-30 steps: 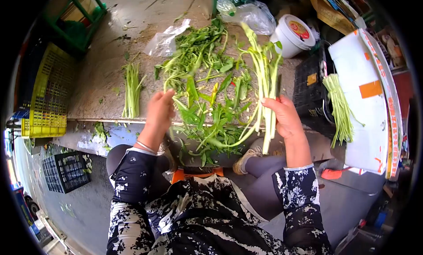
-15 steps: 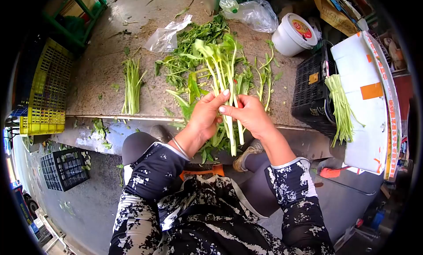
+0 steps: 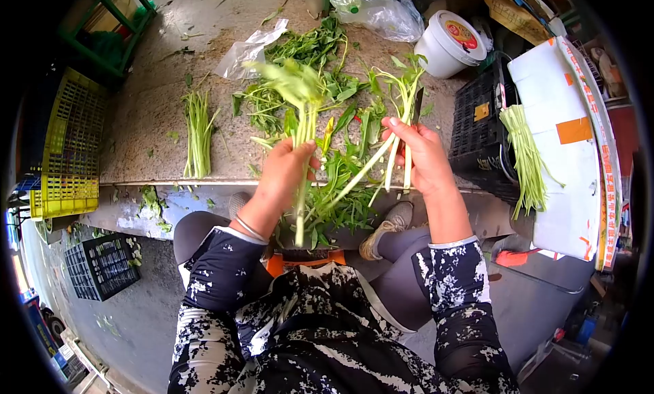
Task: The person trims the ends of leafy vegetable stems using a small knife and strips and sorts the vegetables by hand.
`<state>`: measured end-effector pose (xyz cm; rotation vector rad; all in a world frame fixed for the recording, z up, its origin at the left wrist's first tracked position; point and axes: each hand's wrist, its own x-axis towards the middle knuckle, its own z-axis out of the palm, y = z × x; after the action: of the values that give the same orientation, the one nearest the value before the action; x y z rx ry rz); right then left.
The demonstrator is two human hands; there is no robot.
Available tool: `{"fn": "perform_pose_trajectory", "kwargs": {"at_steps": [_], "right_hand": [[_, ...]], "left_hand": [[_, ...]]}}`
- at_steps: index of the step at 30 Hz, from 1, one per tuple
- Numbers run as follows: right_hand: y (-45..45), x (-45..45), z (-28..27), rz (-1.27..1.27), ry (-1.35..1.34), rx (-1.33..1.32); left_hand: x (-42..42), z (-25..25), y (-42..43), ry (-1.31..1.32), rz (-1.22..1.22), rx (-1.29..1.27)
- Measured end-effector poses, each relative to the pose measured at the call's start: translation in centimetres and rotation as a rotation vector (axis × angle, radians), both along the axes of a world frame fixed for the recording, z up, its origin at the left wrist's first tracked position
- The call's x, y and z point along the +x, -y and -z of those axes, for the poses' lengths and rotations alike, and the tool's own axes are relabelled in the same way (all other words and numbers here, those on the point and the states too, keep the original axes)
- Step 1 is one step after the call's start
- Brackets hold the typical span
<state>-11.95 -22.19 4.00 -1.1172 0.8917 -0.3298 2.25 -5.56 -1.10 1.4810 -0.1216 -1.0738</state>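
My left hand (image 3: pixel 286 168) is closed round a bunch of pale green stalks (image 3: pixel 306 125), whose tops are smeared by motion and whose ends hang down. My right hand (image 3: pixel 424 154) grips several thinner green stalks (image 3: pixel 397 98) fanned apart, one slanting down to the left. A dark, narrow, blade-like piece (image 3: pixel 417 105) shows beside them; whether my right hand holds it I cannot tell. Beneath and between my hands lies a pile of loose leafy greens (image 3: pixel 344 166). To the left, a bundle of trimmed stalks (image 3: pixel 198 135) lies on the brown work surface (image 3: pixel 153 115).
A yellow crate (image 3: pixel 65 190) stands at the left, with a black basket (image 3: pixel 101 266) on the floor. On the right are a black crate (image 3: pixel 477 132), a white bucket (image 3: pixel 449 45) and a white box (image 3: pixel 572 190) bearing a stalk bundle (image 3: pixel 524 164). Plastic film (image 3: pixel 248 53) lies behind the greens.
My hands, together on one bunch before, have moved apart. The left has gone left with part of the stalks, the right has gone right with others. The dark blade-like piece now shows.
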Motion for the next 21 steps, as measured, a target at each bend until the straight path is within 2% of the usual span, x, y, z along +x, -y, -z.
{"fn": "perform_pose_trajectory", "kwargs": {"at_steps": [2, 3, 8, 10, 12, 15, 18, 21], "right_hand": [[-0.1, 0.1, -0.3, 0.025, 0.009, -0.025], [-0.2, 0.3, -0.4, 0.047, 0.017, -0.052], [-1.5, 1.3, 1.1, 0.113, 0.112, -0.042], [-2.7, 1.7, 2.0, 0.057, 0.145, -0.032], [-4.2, 1.9, 2.1, -0.036, 0.118, -0.030], [-5.7, 1.7, 1.8, -0.143, 0.035, -0.042], [-6.3, 1.7, 1.9, -0.130, 0.044, -0.037], [-6.0, 1.5, 1.9, -0.068, -0.003, -0.093]], "left_hand": [[-0.9, 0.2, -0.1, -0.046, 0.024, -0.049], [-1.1, 0.2, 0.0, -0.167, -0.057, -0.141], [-2.5, -1.5, 0.6, -0.240, -0.065, -0.192], [-2.8, -1.6, 0.9, -0.448, -0.163, -0.214], [-1.9, -0.4, 1.2, -0.442, -0.189, -0.267], [-0.5, 0.9, 1.4, -0.366, -0.362, -0.345], [0.6, 0.3, 1.1, -0.385, -0.456, -0.466], [1.6, 0.3, 0.8, -0.333, -0.432, -0.563]]}}
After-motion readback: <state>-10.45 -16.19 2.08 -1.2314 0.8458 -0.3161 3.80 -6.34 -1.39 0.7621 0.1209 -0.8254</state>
